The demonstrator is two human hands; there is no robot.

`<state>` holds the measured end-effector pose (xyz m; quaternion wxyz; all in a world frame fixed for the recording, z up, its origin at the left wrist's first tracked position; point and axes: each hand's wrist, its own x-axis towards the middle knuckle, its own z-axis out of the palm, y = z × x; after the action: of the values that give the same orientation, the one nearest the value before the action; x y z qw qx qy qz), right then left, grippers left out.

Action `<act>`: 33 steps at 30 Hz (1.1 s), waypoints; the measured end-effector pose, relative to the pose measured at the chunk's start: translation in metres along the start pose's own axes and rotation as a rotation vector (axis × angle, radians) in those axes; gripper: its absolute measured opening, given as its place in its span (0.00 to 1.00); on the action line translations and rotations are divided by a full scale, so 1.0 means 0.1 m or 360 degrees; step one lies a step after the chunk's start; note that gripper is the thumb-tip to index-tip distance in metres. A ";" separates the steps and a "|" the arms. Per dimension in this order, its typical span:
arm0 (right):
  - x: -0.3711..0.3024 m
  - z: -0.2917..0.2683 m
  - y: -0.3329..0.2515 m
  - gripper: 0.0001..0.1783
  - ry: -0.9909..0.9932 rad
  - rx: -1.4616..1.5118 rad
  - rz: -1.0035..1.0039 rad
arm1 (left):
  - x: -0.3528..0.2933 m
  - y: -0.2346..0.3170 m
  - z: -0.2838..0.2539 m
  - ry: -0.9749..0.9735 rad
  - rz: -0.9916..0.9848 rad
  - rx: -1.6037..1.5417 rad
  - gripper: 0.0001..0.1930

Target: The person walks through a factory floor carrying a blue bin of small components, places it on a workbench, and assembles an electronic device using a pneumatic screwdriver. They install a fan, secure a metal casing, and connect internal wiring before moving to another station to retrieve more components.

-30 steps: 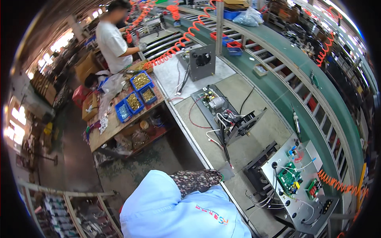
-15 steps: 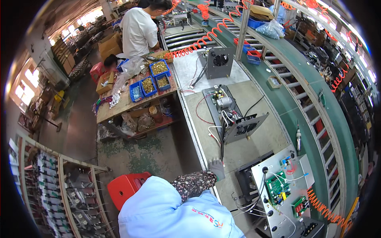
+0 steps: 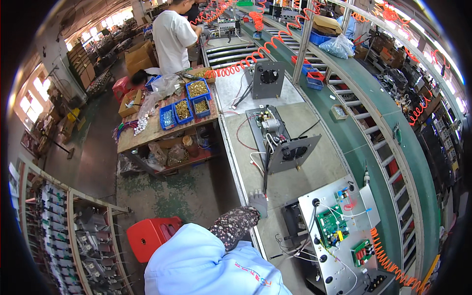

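My left hand [image 3: 257,202], in a grey glove below a dark flowered sleeve, rests on the near-left edge of the bench. Its fingers point away from me, seemingly stretched out, close to the ends of dark cables [image 3: 266,179]. These cables hang from an upright grey fan panel [image 3: 295,153] joined to an open chassis with a finned metal block [image 3: 270,126]. To the hand's right, a metal panel [image 3: 307,216] carries a green circuit board [image 3: 332,223], a smaller green board [image 3: 363,252] and loose white wires. My right hand does not show.
Farther along stands another fan panel [image 3: 268,81]. Blue bins [image 3: 183,111] of small metal parts sit on a wooden table to the left. A red stool [image 3: 150,240] is beside me. Coiled orange hoses [image 3: 391,265] cross the right side. Another person [image 3: 172,39] works at the far end.
The whole view has shifted slightly, so the bench things appear farther left. My left hand stays at the bench edge. The other person stands more upright, with a forearm raised.
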<state>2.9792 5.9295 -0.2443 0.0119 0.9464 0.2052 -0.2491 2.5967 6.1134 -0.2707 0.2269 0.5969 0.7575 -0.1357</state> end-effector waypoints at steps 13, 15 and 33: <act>0.21 -0.08 1.15 0.35 -0.0124 0.0038 0.0068 | -0.04 -0.08 -0.04 -0.0201 -0.0026 -0.0071 0.53; 0.26 -0.07 1.34 0.35 -0.0160 0.0053 0.0076 | -0.25 0.07 -0.02 -0.0165 -0.0117 -0.0125 0.52; 0.77 0.37 2.08 0.29 -0.0411 -0.0154 -0.0654 | -1.14 1.30 1.43 0.0264 0.0135 -0.0265 0.15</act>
<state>3.1052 5.7636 -0.3301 0.0325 0.8434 0.4019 -0.3550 2.7689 5.9815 -0.3279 0.2177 0.6166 0.7564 -0.0127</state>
